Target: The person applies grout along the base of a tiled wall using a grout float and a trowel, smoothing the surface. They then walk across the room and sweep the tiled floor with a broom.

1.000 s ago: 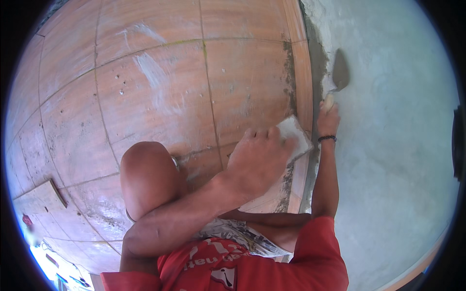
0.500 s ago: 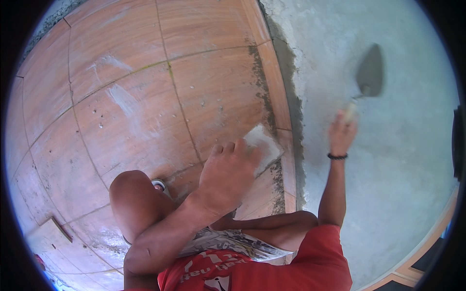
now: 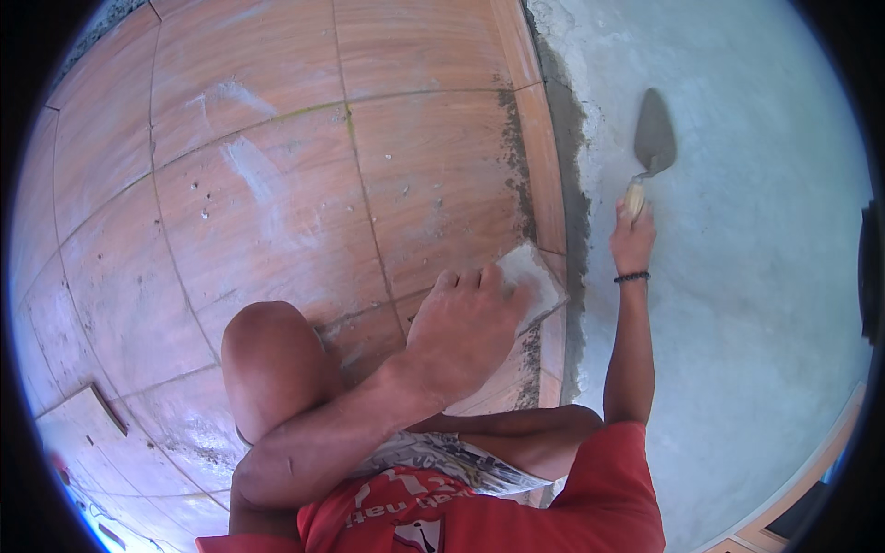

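Observation:
In my right hand (image 3: 632, 241) I grip the pale wooden handle of a pointing trowel (image 3: 655, 134). Its grey leaf-shaped blade points away from me, over the grey plastered surface (image 3: 737, 240). My left hand (image 3: 466, 336) is closed around a flat, pale grey, roughly rectangular board (image 3: 535, 275); its underside is hidden. The board is in front of a narrow tile strip (image 3: 542, 147) that borders the plaster. Beside that strip runs a band of darker, damp-looking mortar (image 3: 573, 184), with a ragged whitish edge.
Wood-look tiles (image 3: 267, 240) cover the left side, with crumbs and whitish smears on them. Dark mortar smudges (image 3: 516, 166) follow the strip. A short flat tile piece (image 3: 109, 410) lies at the lower left. My bent knee (image 3: 277, 359) is left of my left forearm.
The trowel has swung left, closer to the mortar band. The whole view has shifted slightly, and my left hand still holds the board beside the tile strip.

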{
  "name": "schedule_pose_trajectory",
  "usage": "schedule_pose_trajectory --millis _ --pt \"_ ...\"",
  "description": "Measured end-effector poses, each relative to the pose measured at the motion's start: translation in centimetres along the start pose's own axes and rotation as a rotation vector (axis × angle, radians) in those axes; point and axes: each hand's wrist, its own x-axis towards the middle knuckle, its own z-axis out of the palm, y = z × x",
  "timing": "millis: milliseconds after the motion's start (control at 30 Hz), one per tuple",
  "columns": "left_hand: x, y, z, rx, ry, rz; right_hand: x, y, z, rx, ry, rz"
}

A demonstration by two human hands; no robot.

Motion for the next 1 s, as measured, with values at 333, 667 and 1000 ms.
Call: schedule_pose_trajectory --millis 333,667,1000 --pt "0.0 -0.5 0.9 0.025 0.206 0.059 4.2 -1.8 2.0 0.012 0.035 -0.034" --pt "0.1 -0.8 0.4 0.057 0.162 0.06 2.2 0.2 1.1 0.007 -0.19 0.118" --pt "1.5 -2.0 -0.2 0.078 0.081 -0.017 -3.4 5.6 -12.3 0.388 0.38 0.014"
